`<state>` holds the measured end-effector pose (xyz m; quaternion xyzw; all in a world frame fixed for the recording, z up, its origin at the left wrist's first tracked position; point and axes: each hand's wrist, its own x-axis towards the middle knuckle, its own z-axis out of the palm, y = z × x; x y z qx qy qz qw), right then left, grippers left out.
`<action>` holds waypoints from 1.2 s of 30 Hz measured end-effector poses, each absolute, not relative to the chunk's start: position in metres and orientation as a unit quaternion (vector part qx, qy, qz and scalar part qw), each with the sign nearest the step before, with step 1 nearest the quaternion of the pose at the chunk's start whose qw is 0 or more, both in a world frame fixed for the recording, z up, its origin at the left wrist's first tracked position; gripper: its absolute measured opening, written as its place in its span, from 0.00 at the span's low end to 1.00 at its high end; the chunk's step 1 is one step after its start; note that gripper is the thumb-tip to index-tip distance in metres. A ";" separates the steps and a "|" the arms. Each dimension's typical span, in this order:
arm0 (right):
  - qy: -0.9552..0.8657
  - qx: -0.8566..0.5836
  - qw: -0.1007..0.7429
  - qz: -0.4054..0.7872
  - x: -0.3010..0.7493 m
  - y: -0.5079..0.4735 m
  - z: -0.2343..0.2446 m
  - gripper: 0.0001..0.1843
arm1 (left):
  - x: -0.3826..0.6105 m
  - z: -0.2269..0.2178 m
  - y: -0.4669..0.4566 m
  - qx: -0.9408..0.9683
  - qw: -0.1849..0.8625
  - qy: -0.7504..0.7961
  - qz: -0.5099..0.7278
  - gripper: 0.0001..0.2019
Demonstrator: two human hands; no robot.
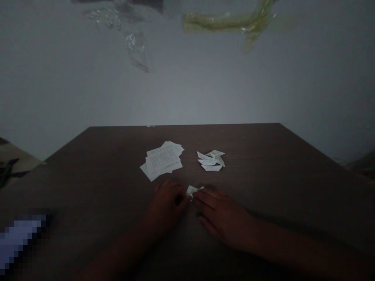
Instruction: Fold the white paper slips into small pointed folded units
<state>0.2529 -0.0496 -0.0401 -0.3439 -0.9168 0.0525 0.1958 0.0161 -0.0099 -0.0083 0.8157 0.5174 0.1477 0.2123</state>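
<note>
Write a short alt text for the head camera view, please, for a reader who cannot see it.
The left hand and right hand meet at a small folded paper slip on a dark wood table. Just beyond them lie a loose stack of printed paper slips and a small pile of folded slips.

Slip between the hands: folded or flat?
Looks folded: the slip shows angled, overlapping edges between the left hand and right hand. It's small and partly covered, so I can't be certain.
</note>
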 end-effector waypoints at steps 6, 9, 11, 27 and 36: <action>-0.916 -0.353 0.168 0.089 0.255 -0.047 -0.038 0.24 | 0.005 -0.013 -0.009 0.823 0.234 0.494 0.158 0.04; -0.912 -0.354 0.181 0.102 0.256 -0.046 -0.037 0.24 | 0.002 -0.013 -0.008 0.821 0.237 0.496 0.156 0.06; -0.910 -0.353 0.186 0.110 0.257 -0.045 -0.037 0.24 | 0.002 -0.013 -0.008 0.819 0.243 0.493 0.163 0.10; -0.925 -0.332 0.155 0.102 0.258 -0.040 -0.030 0.26 | 0.012 -0.007 -0.013 0.834 0.236 0.485 0.117 0.12; -0.929 -0.355 0.106 0.025 0.257 -0.062 -0.032 0.32 | 0.012 -0.010 -0.014 0.849 0.193 0.479 0.114 0.15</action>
